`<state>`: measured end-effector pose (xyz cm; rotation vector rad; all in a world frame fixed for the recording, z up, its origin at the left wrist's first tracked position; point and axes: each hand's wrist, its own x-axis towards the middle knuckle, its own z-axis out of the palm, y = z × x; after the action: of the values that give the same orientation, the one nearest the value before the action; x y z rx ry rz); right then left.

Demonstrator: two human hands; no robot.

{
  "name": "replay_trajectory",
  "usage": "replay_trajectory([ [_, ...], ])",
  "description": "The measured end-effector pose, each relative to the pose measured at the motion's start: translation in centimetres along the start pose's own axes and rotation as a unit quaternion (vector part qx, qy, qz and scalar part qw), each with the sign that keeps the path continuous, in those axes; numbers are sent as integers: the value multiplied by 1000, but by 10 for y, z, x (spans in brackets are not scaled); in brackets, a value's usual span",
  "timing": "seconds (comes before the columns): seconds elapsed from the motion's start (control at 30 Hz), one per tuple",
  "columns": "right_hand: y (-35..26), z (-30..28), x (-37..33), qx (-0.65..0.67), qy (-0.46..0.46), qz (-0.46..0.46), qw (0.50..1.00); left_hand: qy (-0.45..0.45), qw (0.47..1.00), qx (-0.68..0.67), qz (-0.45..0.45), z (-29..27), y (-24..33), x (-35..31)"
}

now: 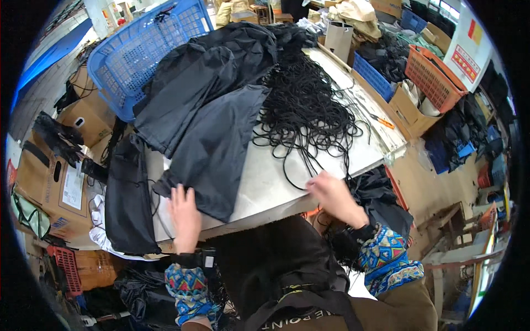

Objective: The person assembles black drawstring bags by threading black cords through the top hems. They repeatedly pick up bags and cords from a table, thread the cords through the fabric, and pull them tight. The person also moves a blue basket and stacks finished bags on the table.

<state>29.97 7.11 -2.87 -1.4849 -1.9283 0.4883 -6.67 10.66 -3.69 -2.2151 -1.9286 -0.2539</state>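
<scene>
A black fabric piece (212,151) lies on the white table in front of me, the nearest of a heap of similar black cloth (221,58). My left hand (185,215) rests at its lower left corner, fingers stretched out and fingertips touching the cloth. To the right, my right hand (334,196) is closed at the table's front edge. Its fingers pinch a black cord (287,174) that loops down from a tangled pile of black cords (309,105). A folded black cloth piece (127,198) hangs over the table's left edge.
A blue plastic basket (149,52) leans behind the cloth heap at the far left. An orange-handled cutter (382,121) lies near the table's right edge. Cardboard boxes (49,187) stand on the left; an orange crate (436,77) and a blue crate (372,74) stand at the right.
</scene>
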Motion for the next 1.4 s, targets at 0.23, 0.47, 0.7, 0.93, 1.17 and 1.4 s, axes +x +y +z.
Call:
replay_trajectory([
  [0.23, 39, -8, -33, 19, 70, 109, 991, 87, 958, -209, 174, -52, 103, -22],
  [0.47, 15, -10, -33, 337, 44, 275, 899, -6, 991, -45, 128, -5, 64, 19],
  [0.7, -31, -77, -21, 497, -30, 264, 826, 144, 969, -201, -28, -88, 46, 9],
  [0.93, -88, -54, -4, 517, -80, 179, 833, -218, 540, -813, 7, -90, 171, -30],
  [1.17, -70, -48, -22, 435, -84, 274, 854, -274, 218, -936, 33, -81, 120, -44],
  [1.4, -83, -20, -22, 444, -156, 267, 841, -247, 228, -942, -9, -91, 104, -58],
])
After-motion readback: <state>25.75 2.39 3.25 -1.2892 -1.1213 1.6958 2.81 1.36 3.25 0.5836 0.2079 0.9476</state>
